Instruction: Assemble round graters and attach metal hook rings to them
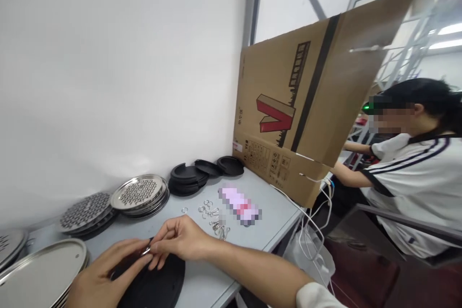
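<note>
Over a round black disc (159,284) at the table's near edge, both of my hands come together. My left hand (104,272) pinches a small shiny metal piece (145,250) between thumb and forefinger. From the other side, the closed fingertips of my right hand (178,240) grip the same piece. Its exact kind is too small and too covered to make out. Beyond my right hand lie loose metal rings (205,209) and a little heap of metal clasps (218,228).
Along the wall stand stacks of perforated metal discs (139,192), plain metal plates (43,269) and black round lids (187,178). A blurred pinkish object (238,202) lies nearby. An upright cardboard sheet (288,106) borders the right side; past it sits a co-worker (418,168). White cables (306,236) hang off the edge.
</note>
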### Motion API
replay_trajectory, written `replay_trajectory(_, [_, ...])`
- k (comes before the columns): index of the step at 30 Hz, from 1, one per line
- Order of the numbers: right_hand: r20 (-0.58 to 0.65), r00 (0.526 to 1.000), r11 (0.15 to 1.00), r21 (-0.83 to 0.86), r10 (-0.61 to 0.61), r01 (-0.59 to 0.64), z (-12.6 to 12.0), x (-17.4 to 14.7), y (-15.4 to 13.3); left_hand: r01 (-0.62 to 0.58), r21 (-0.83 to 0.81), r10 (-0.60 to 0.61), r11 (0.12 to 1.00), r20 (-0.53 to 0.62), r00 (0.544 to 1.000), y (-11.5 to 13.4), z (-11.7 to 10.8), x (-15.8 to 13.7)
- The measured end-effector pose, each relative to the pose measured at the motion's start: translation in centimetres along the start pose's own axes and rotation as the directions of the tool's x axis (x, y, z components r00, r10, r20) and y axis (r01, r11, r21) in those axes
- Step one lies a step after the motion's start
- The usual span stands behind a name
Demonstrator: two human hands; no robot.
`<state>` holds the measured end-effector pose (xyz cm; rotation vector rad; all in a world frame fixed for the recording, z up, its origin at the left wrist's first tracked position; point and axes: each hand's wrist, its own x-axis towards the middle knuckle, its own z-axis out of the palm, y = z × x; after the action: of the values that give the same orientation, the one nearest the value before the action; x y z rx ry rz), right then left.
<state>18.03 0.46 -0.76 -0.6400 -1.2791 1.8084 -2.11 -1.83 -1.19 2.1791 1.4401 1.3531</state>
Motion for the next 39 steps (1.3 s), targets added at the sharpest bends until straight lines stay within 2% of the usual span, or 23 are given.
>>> replay_trajectory(2, [-0.022,1.0,0.999,-0.024,-0.021,0.021,0.2,-0.4,0.2,-0.013,-0.038,0.015,0.999,0.038,0.999,1.2,-0.2,0.0])
replay_trajectory(5, [-0.023,0.999,0.995,-0.09,-0.039,0.037,0.3,-1.0,0.1,0.108,-0.125,-0.091,0.986,0.129,0.987,2.7,-0.3,0.0])
replay_trajectory(7, [0.003,0.999,0.995,-0.092,-0.041,0.041,0.2,-1.1,-0.1,0.146,-0.202,-0.116,0.968,0.154,0.981,3.2,-0.3,0.0])
replay_trajectory(11, [0.067,0.996,0.996,-0.074,0.058,-0.053,-0.1,-1.5,-1.1,0.072,-0.243,-0.047,0.967,0.109,0.993,3.5,-0.3,-0.3])
replay_trajectory(15, [0.137,0.971,0.974,-0.145,0.194,-0.174,-0.3,-1.9,-1.7,0.046,-0.217,-0.017,0.975,0.133,0.991,3.6,-0.3,-0.5])
replay_trajectory(22, [0.055,0.977,0.973,-0.114,0.206,-0.199,-0.5,-1.6,-1.3,0.02,-0.199,0.003,0.98,0.117,0.993,3.6,-0.2,-0.4])
replay_trajectory(35, [0.114,0.941,0.945,-0.111,0.32,-0.308,-0.8,-1.8,-2.0,-0.029,-0.18,0.051,0.983,0.115,0.992,4.2,-0.4,-0.7])
replay_trajectory(39, [0.098,0.947,0.949,-0.109,0.307,-0.296,-1.1,-1.7,-1.7,-0.051,-0.159,0.067,0.986,0.103,0.992,4.3,-0.5,-0.7])
